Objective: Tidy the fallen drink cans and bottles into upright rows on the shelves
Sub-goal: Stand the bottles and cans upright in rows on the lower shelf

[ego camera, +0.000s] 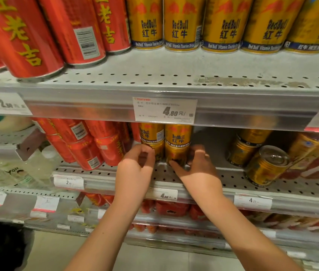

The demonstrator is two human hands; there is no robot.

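Two stacks of gold Red Bull cans stand on the middle shelf (233, 178). My left hand (137, 165) grips the lower can of the left stack (157, 151). My right hand (197, 165) holds the lower can of the right stack (176, 153), thumb across its base. An upright gold can (151, 133) and another (178, 136) sit on top of these. To the right a gold can (265, 167) leans tilted, its top facing me, beside a two-high stack (242, 149).
Red cans (88, 145) stand stacked to the left on the same shelf. The upper shelf (154, 79) carries red cans (18, 36) and a row of gold cans (182, 24). Price tags line the shelf edges. Orange-gold packs (311, 153) lie far right.
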